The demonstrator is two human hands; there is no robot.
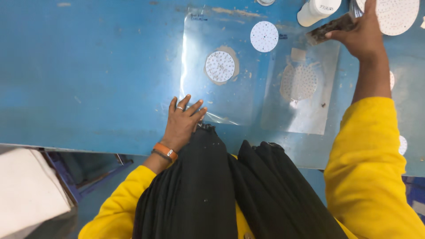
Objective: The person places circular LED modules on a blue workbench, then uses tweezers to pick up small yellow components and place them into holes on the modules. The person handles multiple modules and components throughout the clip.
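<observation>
My left hand [183, 119] lies flat, fingers spread, on the near corner of a clear plastic sheet [208, 57] on the blue table [88, 66]. Under or on the sheet sits a round white perforated disc [220, 66]; another white disc [264, 36] lies farther back. My right hand [361, 33] is stretched to the far right and grips a dark flat rectangular piece [330, 28]. A larger white dotted disc [396, 15] lies just beyond that hand.
A second clear sheet [305, 102] with a pale disc under it lies right of the first. A white cylindrical bottle [316, 9] lies at the back. Small white discs [402, 145] sit near the right edge. Black cloth hangs over my front.
</observation>
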